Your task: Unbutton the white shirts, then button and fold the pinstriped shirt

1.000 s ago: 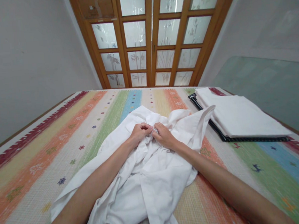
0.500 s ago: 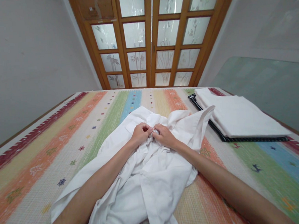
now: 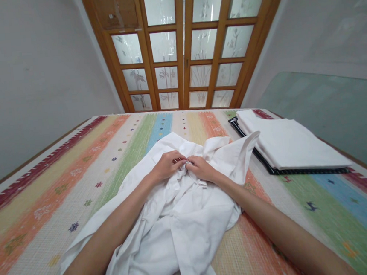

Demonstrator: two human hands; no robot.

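Smack in the middle of a striped tablecloth in cream, orange, green, blue and dark red sits a rumpled white cloth garment, all bunched up under the person's forearms. Can't really tell how it's laid out, since the folds and arms cover a lot of it, and the left forearm hides a good stretch of that side. Both forearms get cut off at the bottom edge.

The left hand has thumb and fingertips pinched on a gathered bit of the fabric, and the right hand is curled closed on the same spot, right beside it. Whatever's between those fingertips is too tiny and covered to make out.

Over to the right lies a neat, flat folded white cloth on top of a black fabric with white lines, mostly hidden except for its edges. Behind the table, a brown wooden door with frosted, plant-patterned panes runs out of frame up top. A brown cardboard panel on it has a small pale mark, way too small to read.
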